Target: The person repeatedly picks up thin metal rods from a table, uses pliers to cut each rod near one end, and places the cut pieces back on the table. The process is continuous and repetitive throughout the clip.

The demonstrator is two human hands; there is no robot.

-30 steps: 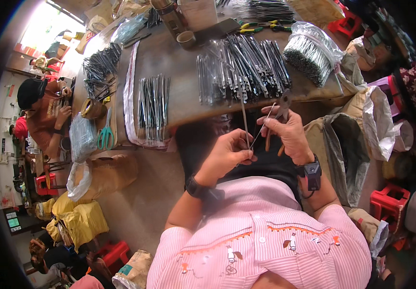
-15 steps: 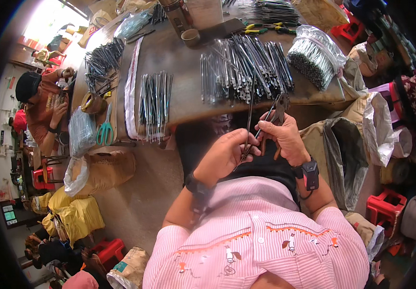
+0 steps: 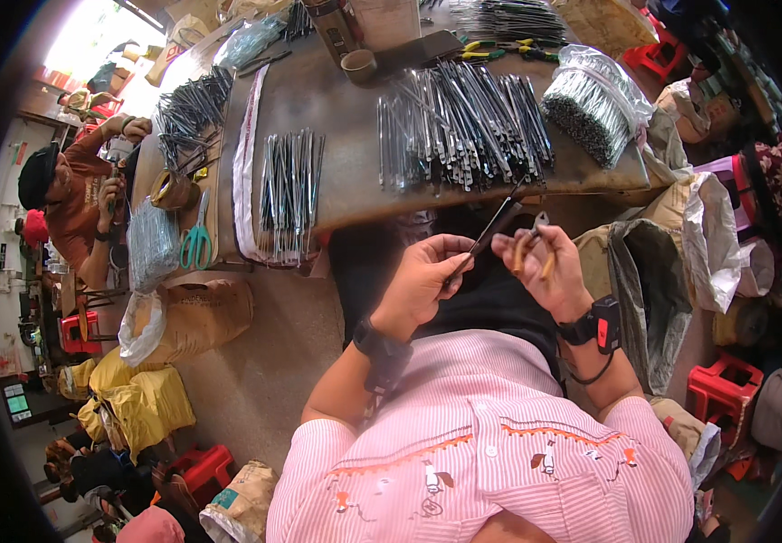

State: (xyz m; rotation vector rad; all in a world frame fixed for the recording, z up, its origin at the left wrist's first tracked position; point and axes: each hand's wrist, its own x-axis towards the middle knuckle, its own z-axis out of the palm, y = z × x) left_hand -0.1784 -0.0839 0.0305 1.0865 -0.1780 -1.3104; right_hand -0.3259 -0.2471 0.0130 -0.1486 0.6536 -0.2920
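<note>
My left hand (image 3: 429, 276) is closed on a thin dark metal rod (image 3: 499, 219), pinched between thumb and fingers; it slants up and right toward the table edge. Whether it is one rod or several is unclear. My right hand (image 3: 557, 276), slightly blurred, holds pliers with orange-brown handles (image 3: 519, 255). Their head points up beside the fingers, apart from the rod. On the table just beyond my hands lies a large pile of flat metal strips (image 3: 463, 127). A smaller row of similar strips (image 3: 291, 185) rests to the left.
A plastic-wrapped bundle of rods (image 3: 590, 109) sits at the table's right. Teal scissors (image 3: 196, 242), a tape roll (image 3: 174, 192) and a bagged bundle (image 3: 153, 240) are at left. More pliers (image 3: 504, 51) lie at the back. Open sacks (image 3: 653, 299) stand right. Another person (image 3: 74, 204) works at far left.
My hands have drawn apart. The pliers have come away from the rod and turned in my right hand. The rod in my left hand now leans further right.
</note>
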